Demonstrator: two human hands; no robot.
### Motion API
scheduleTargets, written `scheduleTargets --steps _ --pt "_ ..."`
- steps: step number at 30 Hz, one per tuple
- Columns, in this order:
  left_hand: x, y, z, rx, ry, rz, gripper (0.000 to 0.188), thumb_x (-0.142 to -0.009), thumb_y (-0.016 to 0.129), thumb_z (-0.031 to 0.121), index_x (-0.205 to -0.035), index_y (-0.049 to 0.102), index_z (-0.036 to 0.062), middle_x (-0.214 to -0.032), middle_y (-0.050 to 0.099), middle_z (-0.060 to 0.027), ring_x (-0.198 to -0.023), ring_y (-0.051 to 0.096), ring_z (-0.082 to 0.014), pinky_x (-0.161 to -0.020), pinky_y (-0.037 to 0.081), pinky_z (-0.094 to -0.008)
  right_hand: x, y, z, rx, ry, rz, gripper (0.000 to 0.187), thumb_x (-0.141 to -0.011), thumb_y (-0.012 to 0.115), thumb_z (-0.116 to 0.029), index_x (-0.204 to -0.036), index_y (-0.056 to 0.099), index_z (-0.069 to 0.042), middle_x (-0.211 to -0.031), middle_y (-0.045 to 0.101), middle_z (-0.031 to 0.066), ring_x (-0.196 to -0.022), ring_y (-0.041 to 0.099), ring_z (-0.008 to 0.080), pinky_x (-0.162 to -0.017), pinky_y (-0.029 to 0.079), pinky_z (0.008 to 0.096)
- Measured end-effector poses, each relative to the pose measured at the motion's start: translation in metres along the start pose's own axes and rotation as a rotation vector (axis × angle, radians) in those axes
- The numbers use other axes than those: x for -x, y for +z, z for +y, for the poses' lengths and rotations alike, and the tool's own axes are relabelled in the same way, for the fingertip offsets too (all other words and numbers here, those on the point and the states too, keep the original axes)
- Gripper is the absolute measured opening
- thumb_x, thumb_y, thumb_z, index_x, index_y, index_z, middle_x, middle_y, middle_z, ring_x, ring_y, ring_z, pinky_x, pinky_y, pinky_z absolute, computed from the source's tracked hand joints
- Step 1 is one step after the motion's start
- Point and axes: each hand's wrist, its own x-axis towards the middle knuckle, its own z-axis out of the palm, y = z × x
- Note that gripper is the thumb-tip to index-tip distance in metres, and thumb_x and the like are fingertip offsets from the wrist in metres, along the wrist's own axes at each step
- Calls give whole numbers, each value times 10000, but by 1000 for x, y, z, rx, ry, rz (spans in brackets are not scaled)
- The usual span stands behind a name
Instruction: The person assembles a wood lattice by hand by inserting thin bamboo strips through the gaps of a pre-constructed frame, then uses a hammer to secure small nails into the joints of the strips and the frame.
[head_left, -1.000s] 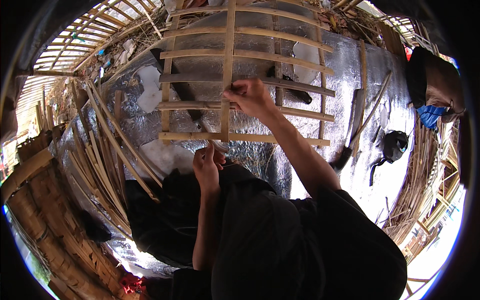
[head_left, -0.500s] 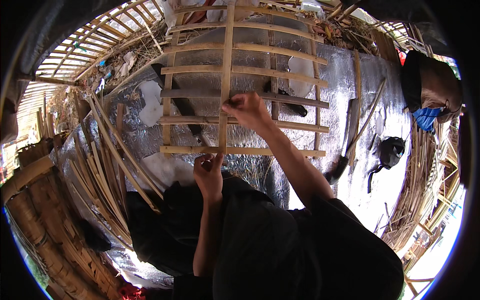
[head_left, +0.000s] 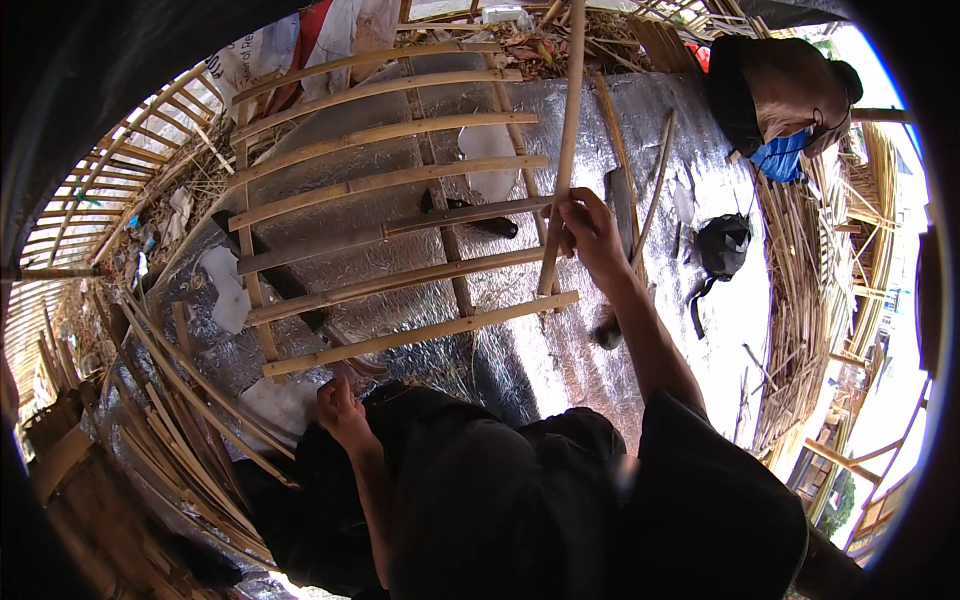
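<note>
Right hand (head_left: 590,232) was closed around a long pale bamboo slat (head_left: 563,150), gripping it near its lower end; the slat stood roughly upright across the right side of a flat lattice frame of split bamboo strips (head_left: 380,185). The frame lay on a crinkled silver foil sheet (head_left: 560,350) spread over the ground, its near rail just ahead of the person's knees. Left hand (head_left: 343,408) sat low beside the dark-clothed lap, fingers curled inward, just beside the frame's near-left corner; whether it pinched anything could not be told. A loose bundle of thin bamboo sticks (head_left: 190,400) lay to the left. A small black bag (head_left: 722,245) rested on the foil to the right. Another person in a dark top (head_left: 775,85) crouched at far right.
</note>
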Motion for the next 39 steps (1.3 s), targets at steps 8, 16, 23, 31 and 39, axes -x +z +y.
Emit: scheduleTargets --steps 8,16,23,31,39 --pt "-26 -19 -10 -45 77 -20 183 -955 725 215 -993 612 76 -780 466 58 -638 378 -29 -523 266 -219 46 -129 105 558 220 237 213 -1020 630 -253 -1030 684 -47 -944 738 88 -638 638 128 -540 501 285" --pt "-22 -20 0 -62 82 -18 204 -979 712 237 -962 604 64 -731 433 65 -591 352 -29 -489 246 -227 -5 -242 144 601 408 585 399 -968 678 -462 -939 709 -65 -742 653 42 -529 550 125 -525 469 313" --pt "-4 -17 11 -59 62 -2 178 -991 686 205 -963 609 48 -686 430 50 -550 362 -36 -482 274 -235 -28 -249 135 160 203 588 233 -984 682 -272 -1046 699 -48 -724 571 -20 -494 440 72 -434 342 248" --pt "21 -13 20 -136 241 -83 224 -1001 664 204 -960 652 -16 -693 569 -14 -565 500 -89 -529 405 -251 -3 11 -29 -139 -41 -76 230 -1020 682 -230 -1010 668 -1 -775 648 33 -622 601 94 -578 481 249" --pt "41 30 27 -97 -12 -346 432 -1068 550 383 -1128 667 -29 -1042 765 -154 -866 747 -199 -693 518 -294 -13 221 -2 -65 185 -547 174 -1010 685 -134 -990 675 39 -778 686 62 -658 699 134 -574 575 281"
